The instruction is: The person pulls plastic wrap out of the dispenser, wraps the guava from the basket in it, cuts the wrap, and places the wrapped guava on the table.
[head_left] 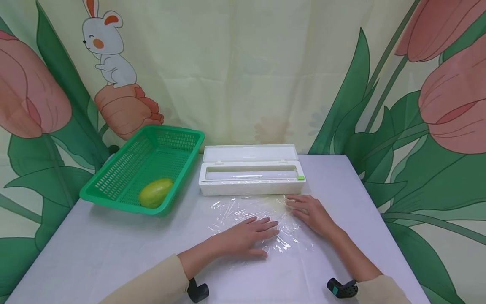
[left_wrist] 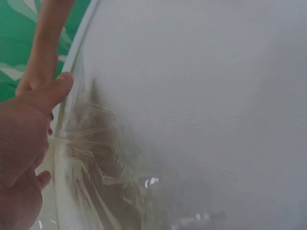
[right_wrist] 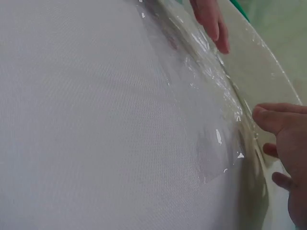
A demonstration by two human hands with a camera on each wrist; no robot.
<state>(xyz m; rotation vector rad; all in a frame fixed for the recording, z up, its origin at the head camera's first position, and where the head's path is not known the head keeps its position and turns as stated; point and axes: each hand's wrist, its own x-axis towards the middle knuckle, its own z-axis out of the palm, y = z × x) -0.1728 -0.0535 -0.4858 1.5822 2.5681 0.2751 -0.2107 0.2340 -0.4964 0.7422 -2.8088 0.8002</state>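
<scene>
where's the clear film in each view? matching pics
Head: clear film, lower middle, in front of the white box.
Left wrist: clear film, lower left to bottom centre.
Right wrist: clear film, top centre slanting down to the right.
Shared landmark: right hand; right of centre in head, upper left in left wrist, right edge in right wrist.
</scene>
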